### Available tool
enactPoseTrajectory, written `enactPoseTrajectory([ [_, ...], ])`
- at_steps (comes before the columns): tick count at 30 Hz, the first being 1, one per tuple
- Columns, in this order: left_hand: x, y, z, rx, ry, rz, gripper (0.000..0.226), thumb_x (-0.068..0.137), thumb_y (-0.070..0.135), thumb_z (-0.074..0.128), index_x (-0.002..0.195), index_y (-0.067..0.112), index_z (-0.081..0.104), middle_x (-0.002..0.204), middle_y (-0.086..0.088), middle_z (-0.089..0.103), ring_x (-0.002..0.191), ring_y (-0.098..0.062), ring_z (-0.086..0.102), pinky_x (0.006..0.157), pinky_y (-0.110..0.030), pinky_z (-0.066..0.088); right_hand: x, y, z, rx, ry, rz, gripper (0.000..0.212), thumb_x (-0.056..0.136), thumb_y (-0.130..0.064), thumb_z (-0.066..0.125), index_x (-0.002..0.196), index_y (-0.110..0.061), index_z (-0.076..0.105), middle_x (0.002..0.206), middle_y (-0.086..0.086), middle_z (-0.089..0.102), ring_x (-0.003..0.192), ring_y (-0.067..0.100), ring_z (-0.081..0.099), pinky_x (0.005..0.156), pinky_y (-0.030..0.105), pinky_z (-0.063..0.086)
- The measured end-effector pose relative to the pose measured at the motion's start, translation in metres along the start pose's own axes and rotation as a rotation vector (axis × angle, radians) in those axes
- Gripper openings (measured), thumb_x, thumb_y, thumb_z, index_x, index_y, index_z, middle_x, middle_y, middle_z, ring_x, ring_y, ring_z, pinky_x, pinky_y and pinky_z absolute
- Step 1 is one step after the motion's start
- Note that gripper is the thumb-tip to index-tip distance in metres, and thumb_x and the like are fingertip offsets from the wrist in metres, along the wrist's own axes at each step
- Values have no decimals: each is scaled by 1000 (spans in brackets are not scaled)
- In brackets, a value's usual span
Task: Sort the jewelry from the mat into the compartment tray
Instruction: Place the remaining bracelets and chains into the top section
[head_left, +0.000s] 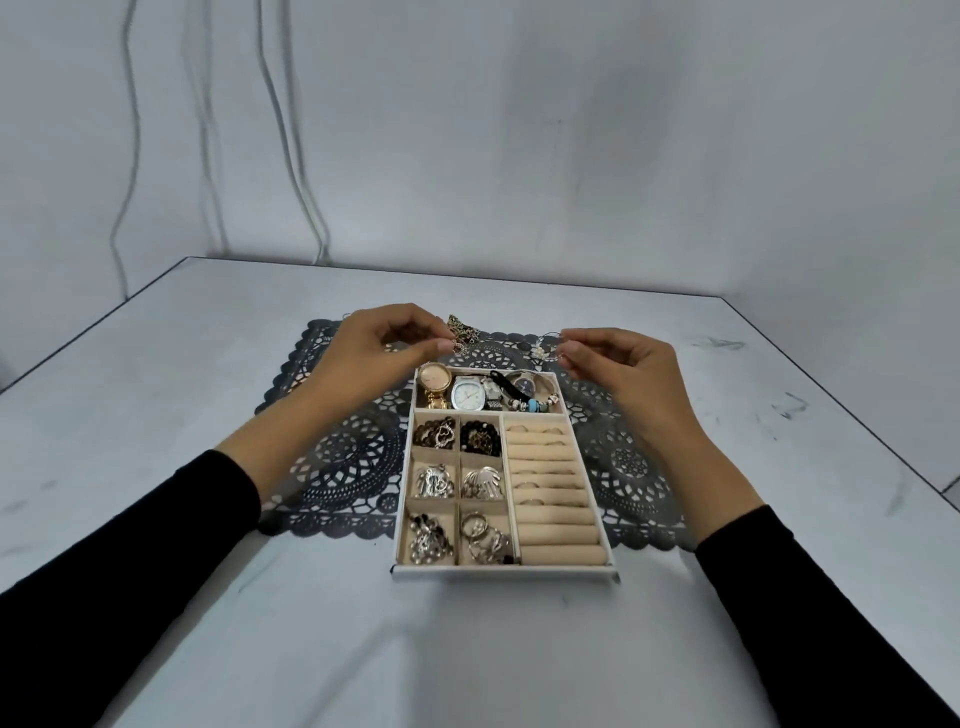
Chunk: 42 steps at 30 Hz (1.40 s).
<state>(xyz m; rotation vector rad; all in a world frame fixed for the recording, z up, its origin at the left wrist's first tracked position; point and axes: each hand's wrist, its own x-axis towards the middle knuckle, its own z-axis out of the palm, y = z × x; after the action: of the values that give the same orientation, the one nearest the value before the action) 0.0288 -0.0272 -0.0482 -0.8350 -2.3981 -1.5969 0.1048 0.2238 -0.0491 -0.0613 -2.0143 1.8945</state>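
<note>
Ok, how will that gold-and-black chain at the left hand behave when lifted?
Probably floppy: the gold-and-black chain looks like loose links, bunched where the left hand pinches it. Likely light, since a fingertip pinch holds it. Its links might snag on the lace mat.

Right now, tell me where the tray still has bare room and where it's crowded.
Free: the lower ring rolls by the tray's near wall, and the lace mat left of the tray. Crowded: the far watch compartment and all six small compartments.
</note>
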Motion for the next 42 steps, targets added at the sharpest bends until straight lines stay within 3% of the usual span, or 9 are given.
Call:
enactPoseTrajectory([
  [3,-15,4,-3,-43,8,-9,10,81,23,77,91,22,75,89,7,75,89,-13,71,91,-41,57,-11,-4,6,33,-55,5,22,80,-3,71,102,-1,71,83,11,74,74,15,70,70,19,56],
  [8,-34,8,-6,-140,34,10,14,75,30,77,88,25,75,90,0,75,90,-21,72,91,-50,56,-25,-8,12,36,-152,-23,22,80,-3,71,102,0,71,89,16,74,82,22,71,81,28,58],
  [18,-53,16,-8,-182,69,50,11,82,15,76,93,16,74,91,-2,75,92,-23,71,92,-48,56,-42,-16,19,-39,-426,-26,23,78,0,70,101,2,71,87,18,73,77,20,70,72,24,56],
  [24,-56,17,-10,-180,82,69,10,82,16,76,92,18,74,90,-3,75,91,-24,71,91,-49,55,-50,-21,20,-193,-615,16,22,77,-6,73,99,-2,73,88,18,73,78,23,69,80,35,58],
  [29,-55,18,-11,-168,96,71,10,81,18,76,91,21,74,88,2,75,89,-17,71,87,-37,57,-55,-23,26,-300,-719,47,21,74,-11,77,95,-6,76,84,13,74,75,19,68,71,23,55],
  [32,-55,19,-10,-159,105,84,9,80,20,77,89,23,73,87,4,75,86,-13,71,84,-31,56,-56,-24,27,-348,-782,77,19,77,-11,77,95,-7,76,83,13,74,76,22,68,71,24,54],
  [35,-55,20,-10,-162,111,88,10,81,17,77,88,23,73,86,5,75,85,-11,70,81,-25,55,-58,-27,28,-383,-804,77,18,77,-11,77,95,-7,76,79,7,74,66,11,64,64,17,47],
  [39,-54,20,-10,-148,111,89,10,80,18,77,88,22,73,88,5,75,86,-11,70,81,-23,54,-61,-29,29,-470,-853,82,14,78,-20,77,92,-18,78,77,8,74,62,21,51,58,30,37],
  [42,-55,20,-10,-150,105,92,10,80,19,77,88,23,73,87,6,75,86,-11,70,81,-24,54,-62,-29,30,-537,-837,66,13,79,-20,77,92,-20,78,69,0,73,54,10,47,52,22,34],
])
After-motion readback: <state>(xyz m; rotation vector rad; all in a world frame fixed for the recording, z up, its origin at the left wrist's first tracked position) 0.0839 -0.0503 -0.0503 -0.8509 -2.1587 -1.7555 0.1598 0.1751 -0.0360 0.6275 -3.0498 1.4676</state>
